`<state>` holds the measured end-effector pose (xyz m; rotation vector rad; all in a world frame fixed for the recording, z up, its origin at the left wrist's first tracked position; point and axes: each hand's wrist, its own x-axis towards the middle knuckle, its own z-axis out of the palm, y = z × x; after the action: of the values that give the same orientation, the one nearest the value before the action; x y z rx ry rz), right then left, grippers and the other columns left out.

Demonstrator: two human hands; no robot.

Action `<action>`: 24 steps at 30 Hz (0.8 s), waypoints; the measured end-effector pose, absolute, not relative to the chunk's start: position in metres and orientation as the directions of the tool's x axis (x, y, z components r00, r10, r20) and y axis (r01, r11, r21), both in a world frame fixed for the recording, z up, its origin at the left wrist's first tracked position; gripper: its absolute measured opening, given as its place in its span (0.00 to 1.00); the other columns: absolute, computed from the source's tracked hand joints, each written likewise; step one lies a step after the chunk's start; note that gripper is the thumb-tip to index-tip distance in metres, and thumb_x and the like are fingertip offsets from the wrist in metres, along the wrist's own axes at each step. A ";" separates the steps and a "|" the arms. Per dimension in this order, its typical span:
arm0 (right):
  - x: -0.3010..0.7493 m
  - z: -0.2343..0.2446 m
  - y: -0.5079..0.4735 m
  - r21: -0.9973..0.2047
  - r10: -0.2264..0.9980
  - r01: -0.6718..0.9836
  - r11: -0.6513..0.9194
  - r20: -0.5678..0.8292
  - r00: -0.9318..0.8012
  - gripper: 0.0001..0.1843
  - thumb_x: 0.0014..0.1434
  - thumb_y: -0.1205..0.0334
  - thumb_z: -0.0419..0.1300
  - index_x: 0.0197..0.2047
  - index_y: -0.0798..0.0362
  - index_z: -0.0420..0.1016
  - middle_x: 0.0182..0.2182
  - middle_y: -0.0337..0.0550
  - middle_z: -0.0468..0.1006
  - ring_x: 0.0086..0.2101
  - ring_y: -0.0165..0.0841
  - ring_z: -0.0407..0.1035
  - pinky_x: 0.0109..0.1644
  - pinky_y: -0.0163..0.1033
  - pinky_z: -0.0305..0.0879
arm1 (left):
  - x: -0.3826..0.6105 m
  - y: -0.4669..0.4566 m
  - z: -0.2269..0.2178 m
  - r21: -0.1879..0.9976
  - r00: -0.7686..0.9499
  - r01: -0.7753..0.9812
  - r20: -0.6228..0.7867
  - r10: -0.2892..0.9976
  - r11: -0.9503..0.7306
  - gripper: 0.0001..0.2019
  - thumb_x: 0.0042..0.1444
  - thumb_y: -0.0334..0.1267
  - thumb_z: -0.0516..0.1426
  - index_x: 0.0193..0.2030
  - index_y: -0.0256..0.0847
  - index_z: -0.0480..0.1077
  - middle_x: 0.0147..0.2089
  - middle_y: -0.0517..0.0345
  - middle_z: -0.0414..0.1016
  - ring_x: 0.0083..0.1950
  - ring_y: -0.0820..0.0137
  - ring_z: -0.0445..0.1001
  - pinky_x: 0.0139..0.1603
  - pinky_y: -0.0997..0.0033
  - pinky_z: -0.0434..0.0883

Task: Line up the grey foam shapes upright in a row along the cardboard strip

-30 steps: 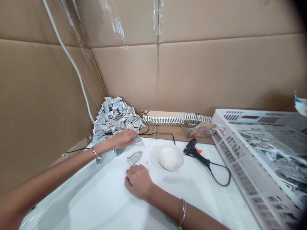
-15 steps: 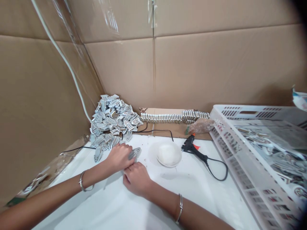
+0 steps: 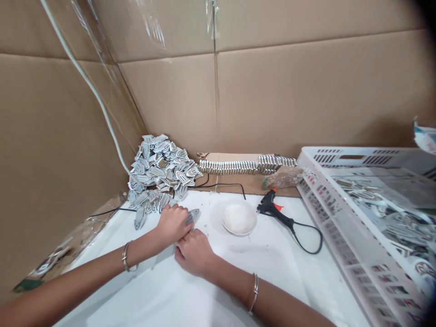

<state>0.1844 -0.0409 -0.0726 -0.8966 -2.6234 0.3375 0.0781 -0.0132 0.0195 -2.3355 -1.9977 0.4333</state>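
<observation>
My left hand is closed around a flat grey tab-shaped piece with a pointed end and pale outlines. Its tip sticks out past the fingers, low over the white tabletop. My right hand is curled shut right against the left thumb, at the near end of the piece. What its fingers grip is hidden. Behind my left hand rises a heap of similar grey pieces, with a few loose at its front edge. A white dish stands to the right of my hands.
A black glue gun with an orange trigger lies right of the dish, its cord looped. A row of stacked pieces lines the cardboard wall. At right, a white plastic crate holds more pieces. A pale cable hangs at left.
My left hand and forearm have shifted slightly right, toward my right hand. The right hand stays nearly in place. The camera view has moved a little.
</observation>
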 end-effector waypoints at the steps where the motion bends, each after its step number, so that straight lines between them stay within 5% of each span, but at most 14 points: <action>1: 0.185 -0.072 -0.041 -0.331 0.625 0.542 0.772 0.246 -0.741 0.11 0.61 0.61 0.53 0.40 0.54 0.76 0.34 0.45 0.81 0.35 0.38 0.73 0.41 0.43 0.63 | 0.077 -0.012 0.020 -0.210 0.131 0.963 -0.189 0.973 -0.170 0.16 0.60 0.44 0.53 0.39 0.33 0.77 0.42 0.39 0.81 0.48 0.48 0.77 0.49 0.52 0.68; 6: 0.187 -0.066 -0.042 -0.330 0.608 0.526 0.784 0.231 -0.760 0.11 0.62 0.62 0.52 0.39 0.54 0.75 0.36 0.44 0.80 0.36 0.37 0.72 0.42 0.43 0.63 | 0.063 0.002 0.031 -0.185 0.090 0.974 -0.209 0.974 -0.130 0.17 0.59 0.48 0.54 0.35 0.36 0.76 0.39 0.41 0.81 0.43 0.51 0.78 0.40 0.62 0.65; 11: 0.188 -0.065 -0.042 -0.311 0.609 0.539 0.783 0.210 -0.764 0.11 0.63 0.62 0.52 0.40 0.55 0.75 0.36 0.45 0.79 0.36 0.37 0.72 0.42 0.43 0.63 | 0.042 0.016 0.027 -0.031 0.147 0.987 -0.240 0.960 -0.159 0.16 0.55 0.51 0.56 0.27 0.40 0.71 0.32 0.50 0.79 0.36 0.59 0.76 0.30 0.69 0.55; 17: 0.189 -0.064 -0.042 -0.307 0.604 0.535 0.787 0.206 -0.770 0.11 0.63 0.62 0.52 0.40 0.55 0.75 0.37 0.44 0.79 0.37 0.38 0.72 0.43 0.44 0.63 | 0.030 0.020 0.010 0.077 0.198 0.980 -0.258 0.946 -0.184 0.20 0.55 0.55 0.56 0.23 0.41 0.67 0.25 0.56 0.73 0.29 0.66 0.69 0.28 0.70 0.51; 24: 0.189 -0.062 -0.043 -0.313 0.609 0.541 0.780 0.188 -0.770 0.12 0.63 0.62 0.52 0.40 0.55 0.75 0.37 0.44 0.79 0.37 0.38 0.72 0.43 0.44 0.64 | 0.035 0.016 0.018 0.058 0.193 0.981 -0.236 0.952 -0.184 0.22 0.56 0.56 0.56 0.20 0.41 0.65 0.23 0.56 0.70 0.27 0.67 0.68 0.27 0.70 0.50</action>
<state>0.1887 -0.0429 -0.0619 -0.8904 -2.6941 0.3504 0.0346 0.0158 0.0182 -2.5695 -2.1171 0.2455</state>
